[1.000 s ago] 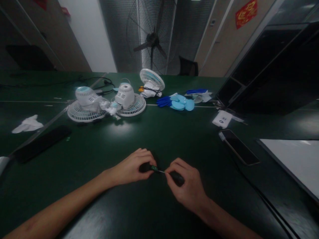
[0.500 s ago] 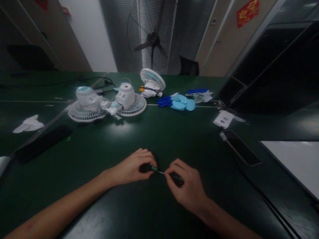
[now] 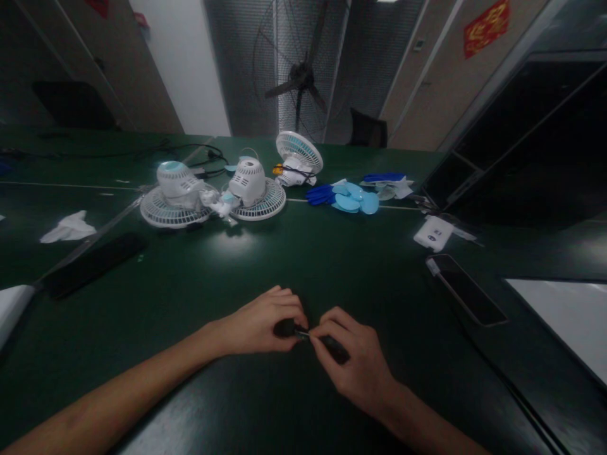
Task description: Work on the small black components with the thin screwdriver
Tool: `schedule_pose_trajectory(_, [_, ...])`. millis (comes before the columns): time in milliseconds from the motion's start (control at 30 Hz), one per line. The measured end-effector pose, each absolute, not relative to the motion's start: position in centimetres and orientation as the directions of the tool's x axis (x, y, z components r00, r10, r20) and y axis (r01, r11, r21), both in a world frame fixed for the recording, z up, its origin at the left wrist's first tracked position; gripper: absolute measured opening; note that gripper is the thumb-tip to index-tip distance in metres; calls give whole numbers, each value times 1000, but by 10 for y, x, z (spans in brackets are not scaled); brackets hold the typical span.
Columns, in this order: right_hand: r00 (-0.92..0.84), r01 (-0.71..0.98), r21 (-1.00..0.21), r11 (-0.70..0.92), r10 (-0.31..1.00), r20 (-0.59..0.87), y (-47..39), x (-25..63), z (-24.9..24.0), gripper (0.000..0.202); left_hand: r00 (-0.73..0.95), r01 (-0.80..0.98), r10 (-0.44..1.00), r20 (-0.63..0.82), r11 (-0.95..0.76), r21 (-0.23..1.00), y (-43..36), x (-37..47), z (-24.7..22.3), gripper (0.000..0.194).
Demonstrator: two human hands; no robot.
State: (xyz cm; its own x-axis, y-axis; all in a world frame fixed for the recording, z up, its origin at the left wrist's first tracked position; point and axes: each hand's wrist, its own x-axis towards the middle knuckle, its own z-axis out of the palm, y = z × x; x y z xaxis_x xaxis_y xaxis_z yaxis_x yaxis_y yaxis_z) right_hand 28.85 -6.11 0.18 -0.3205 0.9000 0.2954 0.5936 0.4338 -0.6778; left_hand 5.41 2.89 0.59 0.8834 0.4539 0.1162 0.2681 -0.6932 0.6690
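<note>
Red poster [image 3: 486, 29] bears gold characters [image 3: 490, 28]; right hand [image 3: 361, 357] grips thin tool [image 3: 336, 349].

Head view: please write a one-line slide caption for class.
Left hand gripping a small dark part, right hand pointing a thin-shafted tool at it; three white fans behind.

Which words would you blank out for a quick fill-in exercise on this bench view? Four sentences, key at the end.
Of the left hand and the right hand, the one holding the thin-shafted tool is the ____.
The number of small white fans on the table is ____.
The tabletop's colour is ____.
The background of the sign with gold characters is ____.

Missing words: right; three; green; red.
</note>
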Motion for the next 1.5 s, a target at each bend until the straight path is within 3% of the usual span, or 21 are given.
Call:
schedule_pose_trajectory(133, [-355, 555, -679, 481, 875, 330, -63, 288, 5, 14, 881, 272, 459, 116, -691, 670, 29, 54, 5, 19])
schedule_pose_trajectory(433, [-210, 551, -717, 427, 902, 376, -61, 293, 2, 13, 878, 294, 467, 106, -700, 650, 25, 53, 5, 16])
schedule_pose_trajectory(600, [-200, 546, -731, 409, 911, 360, -61, 294, 2, 13, 878, 302, 470, 92, -692, 656, 25, 51, 12, 32])
schedule_pose_trajectory(867, [-199, 531, -747, 400, 916, 349, -61, 293, 4, 13, 903, 263, 422, 74, -682, 682, 35, 47, 9, 20])
schedule_pose_trajectory(1000, [-197, 518, -766, 381, 924, 327, -62, 294, 4, 12, 804, 408, 588, 90, -655, 637, 76, 13, -1, 26])
schedule_pose_trajectory(1167, [-208, 494, -787, 369, 929, 306, -62, 295, 4, 12, 499, 690, 852, 158, -501, 523, 138, -72, -13, 46])
schedule_pose_trajectory(1267, [-203, 491, -787, 373, 928, 313, -62, 294, 4, 13, 400, 761, 899, 180, -435, 481, 157, -112, -15, 55])
schedule_pose_trajectory(1367, [-207, 494, -785, 374, 927, 312, -62, 294, 4, 12, 403, 775, 899, 173, -435, 459, 162, -131, -15, 56])
schedule_pose_trajectory(1500, [-215, 499, -779, 379, 925, 312, -61, 295, 3, 12, 390, 809, 920, 47, -366, 459, 166, -142, -10, 59])
